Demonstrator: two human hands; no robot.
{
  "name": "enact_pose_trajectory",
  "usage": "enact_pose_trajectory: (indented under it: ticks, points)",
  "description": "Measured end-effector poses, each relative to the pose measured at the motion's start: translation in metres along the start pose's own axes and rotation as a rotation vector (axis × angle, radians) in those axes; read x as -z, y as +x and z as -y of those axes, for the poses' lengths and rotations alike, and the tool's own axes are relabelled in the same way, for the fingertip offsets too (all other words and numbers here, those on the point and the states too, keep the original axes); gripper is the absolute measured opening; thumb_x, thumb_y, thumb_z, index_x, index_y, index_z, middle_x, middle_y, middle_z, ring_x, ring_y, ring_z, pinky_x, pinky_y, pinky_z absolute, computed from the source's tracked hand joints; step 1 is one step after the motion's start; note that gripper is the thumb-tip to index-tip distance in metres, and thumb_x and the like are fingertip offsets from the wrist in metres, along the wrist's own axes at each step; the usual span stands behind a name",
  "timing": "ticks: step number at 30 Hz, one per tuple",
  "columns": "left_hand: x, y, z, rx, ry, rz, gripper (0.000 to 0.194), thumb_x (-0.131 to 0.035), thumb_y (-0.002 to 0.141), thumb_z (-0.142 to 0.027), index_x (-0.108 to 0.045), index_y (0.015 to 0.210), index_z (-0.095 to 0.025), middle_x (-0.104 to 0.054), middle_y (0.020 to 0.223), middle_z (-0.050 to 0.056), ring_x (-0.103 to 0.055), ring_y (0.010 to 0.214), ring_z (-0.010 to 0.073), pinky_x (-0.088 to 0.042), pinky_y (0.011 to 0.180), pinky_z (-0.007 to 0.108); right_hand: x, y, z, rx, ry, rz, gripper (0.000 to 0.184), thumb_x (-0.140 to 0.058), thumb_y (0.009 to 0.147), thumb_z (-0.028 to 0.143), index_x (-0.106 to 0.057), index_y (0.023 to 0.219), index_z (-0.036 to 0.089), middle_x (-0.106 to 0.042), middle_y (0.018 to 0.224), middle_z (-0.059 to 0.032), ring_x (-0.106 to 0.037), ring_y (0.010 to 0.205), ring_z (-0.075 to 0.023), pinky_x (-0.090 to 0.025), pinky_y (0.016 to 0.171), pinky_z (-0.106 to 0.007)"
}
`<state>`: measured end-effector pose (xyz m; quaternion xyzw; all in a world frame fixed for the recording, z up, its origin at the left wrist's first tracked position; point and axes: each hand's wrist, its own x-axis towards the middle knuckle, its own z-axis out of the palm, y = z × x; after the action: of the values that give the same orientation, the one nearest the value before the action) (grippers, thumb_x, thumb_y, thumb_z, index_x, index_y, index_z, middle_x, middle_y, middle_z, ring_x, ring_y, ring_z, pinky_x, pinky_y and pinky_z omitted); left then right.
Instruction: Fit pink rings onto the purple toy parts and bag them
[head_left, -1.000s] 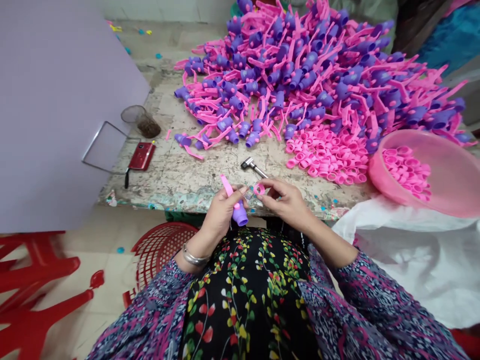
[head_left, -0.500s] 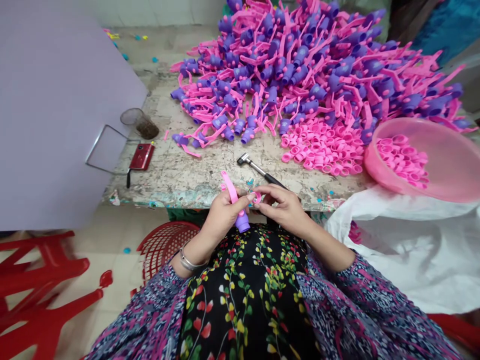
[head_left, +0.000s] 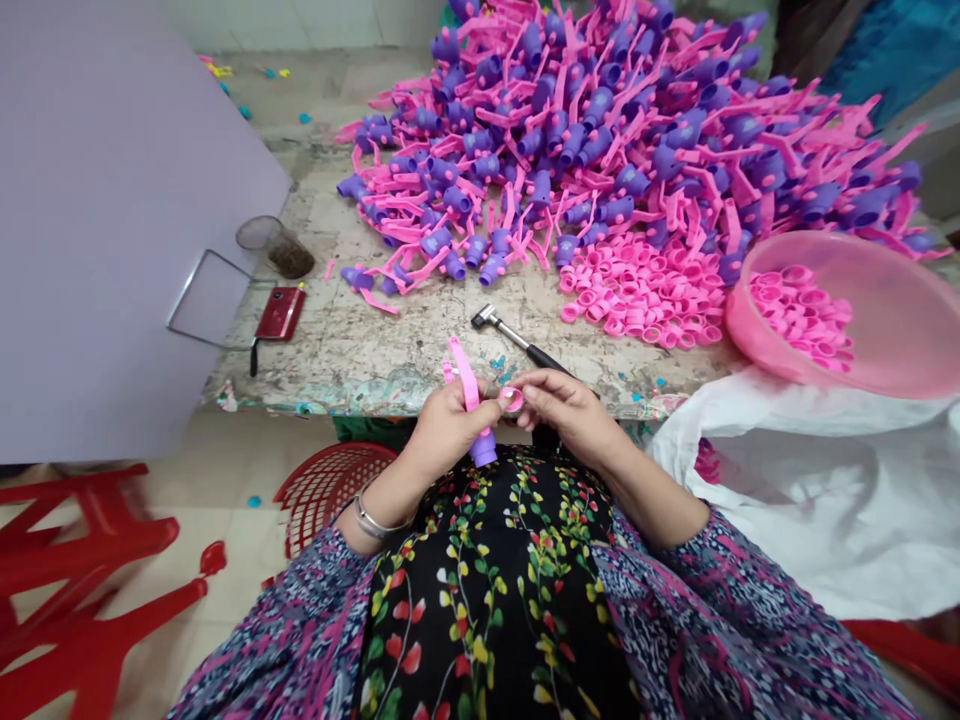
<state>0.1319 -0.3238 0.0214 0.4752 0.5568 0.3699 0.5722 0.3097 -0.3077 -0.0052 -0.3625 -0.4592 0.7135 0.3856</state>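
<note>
My left hand (head_left: 454, 425) is closed round a purple plastic piece with a pink lever (head_left: 466, 378); the lever points up toward the table and the purple socket end (head_left: 484, 449) hangs down over my lap. Between the two hands is a small pink ring (head_left: 511, 400), its opening facing up. The fingertips of my right hand (head_left: 562, 408) pinch it from the right, while my left thumb touches its other side. A hammer (head_left: 517, 337) with a black grip lies on the table just beyond my hands.
A large heap of purple-and-pink pieces (head_left: 540, 130) covers the back of the worn table (head_left: 322, 350). Loose pink rings (head_left: 645, 295) lie before a pink bowl (head_left: 900, 320) holding more. At left are a glass (head_left: 285, 250) and a red phone-like object (head_left: 280, 313). A white sack (head_left: 825, 500) hangs at right.
The pink ring has turned so its round opening shows more. The lever piece in my left hand has tilted slightly more upright, its lower end shifting a little left.
</note>
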Motion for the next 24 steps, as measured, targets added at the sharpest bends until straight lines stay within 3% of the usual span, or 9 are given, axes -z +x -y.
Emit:
enact_pose_trajectory:
  ticks: [3, 6, 14, 24]
  points:
    - [0.005, 0.001, 0.001, 0.006, 0.112, 0.082, 0.027, -0.069, 0.078, -0.041, -0.064, 0.07, -0.016, -0.055, 0.059, -0.003, -0.047, 0.056, 0.0093, -0.036, 0.055, 0.022, 0.005, 0.002, 0.0, -0.198, 0.241, 0.03, 0.026, -0.076, 0.08, 0.041, -0.067, 0.091, 0.019, -0.069, 0.073, 0.0021, -0.066, 0.06, -0.0076, -0.055, 0.058, -0.018]
    - [0.009, 0.002, 0.0, 0.033, 0.19, 0.147, 0.023, -0.069, 0.077, -0.039, -0.067, 0.074, -0.016, -0.058, 0.062, -0.002, -0.049, 0.058, 0.0096, -0.036, 0.055, 0.022, 0.008, 0.002, -0.001, -0.321, 0.376, 0.126, 0.027, -0.08, 0.078, 0.036, -0.065, 0.092, 0.018, -0.073, 0.076, 0.0008, -0.071, 0.065, -0.0111, -0.059, 0.061, -0.021]
    - [0.011, 0.003, -0.009, 0.068, 0.147, 0.356, 0.018, -0.069, 0.075, -0.031, -0.066, 0.065, -0.016, -0.056, 0.057, -0.003, -0.043, 0.052, 0.0069, -0.033, 0.051, 0.021, 0.015, -0.001, -0.006, -0.407, 0.476, 0.284, 0.024, -0.08, 0.078, 0.028, -0.063, 0.09, 0.016, -0.075, 0.074, -0.0022, -0.074, 0.067, -0.0137, -0.061, 0.063, -0.023]
    - [0.009, 0.01, -0.002, 0.205, -0.336, 0.146, 0.038, -0.065, 0.079, -0.053, -0.064, 0.082, -0.015, -0.065, 0.061, 0.001, -0.056, 0.056, 0.0105, -0.042, 0.056, 0.023, 0.01, -0.011, 0.002, -0.295, 0.561, 0.108, 0.029, -0.081, 0.075, 0.021, -0.07, 0.102, 0.017, -0.076, 0.088, -0.0017, -0.073, 0.076, -0.0109, -0.061, 0.075, -0.022]
